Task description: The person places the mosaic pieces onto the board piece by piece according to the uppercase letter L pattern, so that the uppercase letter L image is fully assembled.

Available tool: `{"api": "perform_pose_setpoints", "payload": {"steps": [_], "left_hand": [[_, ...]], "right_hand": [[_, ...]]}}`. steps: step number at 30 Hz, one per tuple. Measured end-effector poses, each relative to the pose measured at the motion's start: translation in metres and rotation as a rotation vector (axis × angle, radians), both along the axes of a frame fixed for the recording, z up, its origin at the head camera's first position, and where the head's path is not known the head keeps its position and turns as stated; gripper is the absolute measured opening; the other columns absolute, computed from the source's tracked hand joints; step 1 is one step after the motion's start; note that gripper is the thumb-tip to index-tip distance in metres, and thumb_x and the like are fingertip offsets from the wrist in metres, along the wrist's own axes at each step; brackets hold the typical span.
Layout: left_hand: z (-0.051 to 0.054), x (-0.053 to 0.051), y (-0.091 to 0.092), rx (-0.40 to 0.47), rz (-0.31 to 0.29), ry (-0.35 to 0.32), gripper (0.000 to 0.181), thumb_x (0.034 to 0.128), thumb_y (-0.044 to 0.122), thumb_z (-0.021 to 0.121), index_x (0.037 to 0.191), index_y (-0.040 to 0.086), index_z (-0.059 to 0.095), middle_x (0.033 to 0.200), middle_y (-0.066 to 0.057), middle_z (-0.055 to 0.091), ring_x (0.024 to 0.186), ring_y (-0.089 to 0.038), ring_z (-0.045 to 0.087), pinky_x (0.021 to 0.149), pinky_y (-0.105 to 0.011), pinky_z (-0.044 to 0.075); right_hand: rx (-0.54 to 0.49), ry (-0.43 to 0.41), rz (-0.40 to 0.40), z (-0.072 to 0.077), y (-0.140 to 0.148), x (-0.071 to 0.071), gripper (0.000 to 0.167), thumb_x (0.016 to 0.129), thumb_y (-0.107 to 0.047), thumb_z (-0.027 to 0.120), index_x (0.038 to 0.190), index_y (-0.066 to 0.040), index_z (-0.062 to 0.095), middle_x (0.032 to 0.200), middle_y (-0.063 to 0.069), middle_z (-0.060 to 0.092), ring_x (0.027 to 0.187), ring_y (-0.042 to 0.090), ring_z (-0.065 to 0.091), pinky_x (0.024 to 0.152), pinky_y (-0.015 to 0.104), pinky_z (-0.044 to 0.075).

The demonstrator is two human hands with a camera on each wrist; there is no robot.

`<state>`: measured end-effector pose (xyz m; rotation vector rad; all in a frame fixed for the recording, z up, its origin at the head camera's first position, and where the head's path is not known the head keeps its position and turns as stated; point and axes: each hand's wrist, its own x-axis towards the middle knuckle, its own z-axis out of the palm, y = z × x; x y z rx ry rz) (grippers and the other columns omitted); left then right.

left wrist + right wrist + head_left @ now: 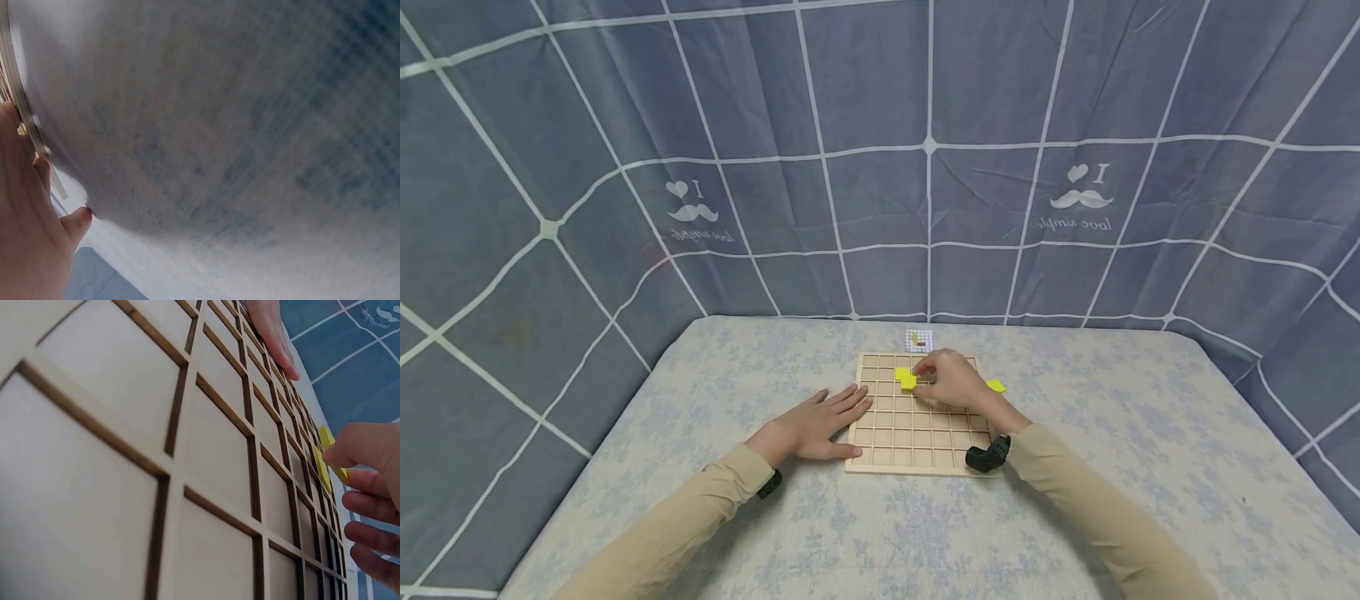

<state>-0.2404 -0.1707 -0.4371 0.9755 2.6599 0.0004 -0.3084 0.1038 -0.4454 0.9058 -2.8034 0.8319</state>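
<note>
1. The gridded wooden board [910,471] had a yellow piece [905,377] at its far cells; whether it sat inside them could not be told
2. The right hand [953,379] pinched this piece between thumb and finger; the left hand [817,423], fingers spread, rested on the board's left edge
3. Only the head view showed another yellow tile [996,386] right of the board

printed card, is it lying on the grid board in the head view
No, the printed card lies on the tablecloth, just beyond the far edge of the grid board.
</note>
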Motion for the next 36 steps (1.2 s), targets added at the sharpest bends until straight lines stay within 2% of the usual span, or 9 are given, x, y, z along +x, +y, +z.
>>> {"api": "perform_pose_setpoints", "payload": {"steps": [15, 36], "left_hand": [[0.0017, -0.0006, 0.0008, -0.004, -0.004, 0.002, 0.084, 0.0928, 0.066, 0.040, 0.157, 0.022, 0.010, 0.164, 0.000, 0.004, 0.151, -0.020, 0.006, 0.120, -0.053, 0.015], [0.0061, 0.0004, 0.0020, -0.004, -0.001, -0.010, 0.083, 0.0932, 0.065, 0.040, 0.157, 0.021, 0.010, 0.164, 0.000, 0.004, 0.151, -0.020, 0.006, 0.120, -0.053, 0.015]], "right_hand": [[0.005, -0.008, 0.002, -0.0028, -0.0065, 0.0017, 0.022, 0.077, -0.024, 0.078, 0.094, -0.009, 0.075, 0.090, 0.002, 0.072, 0.078, 0.010, 0.065, 0.074, 0.028, 0.055], [0.025, -0.047, -0.003, 0.0008, -0.0068, 0.0022, 0.023, 0.079, -0.026, 0.078, 0.096, -0.011, 0.076, 0.093, 0.001, 0.073, 0.086, 0.013, 0.067, 0.080, 0.031, 0.055]]}}
